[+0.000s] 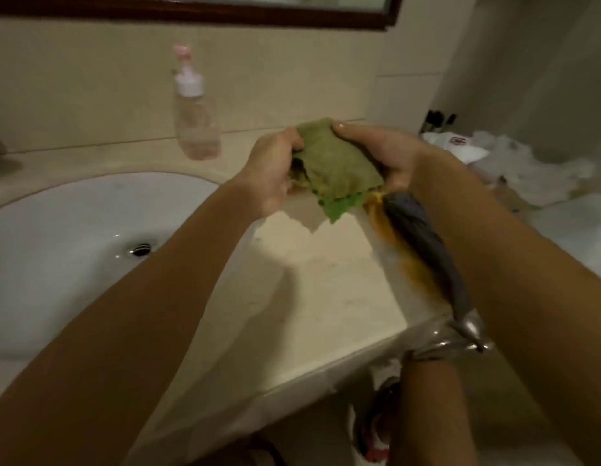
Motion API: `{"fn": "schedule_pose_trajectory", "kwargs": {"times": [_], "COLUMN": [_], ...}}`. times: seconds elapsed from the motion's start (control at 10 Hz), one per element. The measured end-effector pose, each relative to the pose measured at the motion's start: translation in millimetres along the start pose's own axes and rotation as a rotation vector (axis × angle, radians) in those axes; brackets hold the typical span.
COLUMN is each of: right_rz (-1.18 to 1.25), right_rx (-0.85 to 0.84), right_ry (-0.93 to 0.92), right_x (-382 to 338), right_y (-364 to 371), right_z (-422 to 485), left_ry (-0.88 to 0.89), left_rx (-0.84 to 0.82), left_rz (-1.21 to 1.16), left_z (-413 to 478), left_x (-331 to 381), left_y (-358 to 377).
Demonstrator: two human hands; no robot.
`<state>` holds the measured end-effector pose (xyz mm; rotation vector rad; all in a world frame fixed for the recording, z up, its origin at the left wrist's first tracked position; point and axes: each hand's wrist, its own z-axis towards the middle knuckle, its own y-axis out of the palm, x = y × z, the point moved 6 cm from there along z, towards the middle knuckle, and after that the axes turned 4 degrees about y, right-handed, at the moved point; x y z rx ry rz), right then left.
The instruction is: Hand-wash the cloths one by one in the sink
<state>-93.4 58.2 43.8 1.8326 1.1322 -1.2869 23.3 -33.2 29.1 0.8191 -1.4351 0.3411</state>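
Both hands hold a folded green cloth (336, 166) above the beige counter, to the right of the white sink (73, 237). My left hand (275, 169) grips the cloth's left edge, and my right hand (386, 156) grips its right side with the thumb on top. A brighter green corner hangs below the fold. A grey and orange cloth (423, 243) trails down from under my right hand along the forearm. The sink's drain (141, 249) is visible and the basin looks dry.
A clear pump bottle with pink liquid (194, 119) stands on the counter behind the sink. White cloths or bags (514, 166) are piled at the far right. A translucent plastic sheet (245, 331) hangs over the counter edge (326, 375). A dark-framed mirror (225, 15) runs along the top.
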Motion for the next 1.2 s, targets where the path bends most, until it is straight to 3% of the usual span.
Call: {"fn": "schedule_pose_trajectory", "kwargs": {"times": [0.1,0.2,0.3,0.4,0.5,0.6,0.7,0.8,0.9,1.0,1.1,1.2], "right_rz": [-0.442,-0.712,-0.898,-1.090,-1.124,-1.174,-1.019,-0.940,-1.019,-0.992,-0.960,-1.040], "right_rx": [0.446,0.590,0.633,0.748,0.892,1.077,1.038,0.604,0.548,0.516,0.588,0.903], "right_ry": [-0.084,-0.069,-0.072,-0.047,-0.117,-0.204,-0.404,-0.219,-0.063,-0.019,0.007,-0.037], "right_x": [-15.3,-15.3,-0.8,22.5,43.3,43.8,32.3,57.5,81.9,72.1,52.9,30.7], "right_y": [-82.4,-138.6,-170.4,-183.2,-187.4,-186.7,-182.0,-172.0,-170.2,-161.9,-179.1,-220.6], "right_z": [-44.2,-75.2,-85.9,-76.2,-69.0,-81.9,-97.2,-91.4,-95.5,-103.8,-120.3,-145.5], "left_ry": [-0.006,-0.041,-0.022,0.242,0.481,0.683,0.813,0.621,0.504,0.514,0.529,0.570], "left_rx": [-0.104,-0.120,-0.108,-0.067,0.033,0.086,-0.181,-0.518,-0.585,-0.577,-0.570,-0.579], "left_rz": [0.075,0.091,0.255,0.833,1.224,1.450,1.369,1.372,1.412,1.365,1.377,1.426], "left_z": [0.8,6.4,13.8,15.2,4.7,-1.8,0.2,11.1,9.4,11.1,25.2,41.5], "left_x": [-20.6,-40.5,-59.0,-59.9,-47.4,-31.4,-29.7,-62.1,-89.1,-84.1,-59.2,-37.7], "left_y": [76.8,128.5,154.3,160.7,165.9,170.5,184.9,189.2,175.7,170.7,180.7,200.5]}}
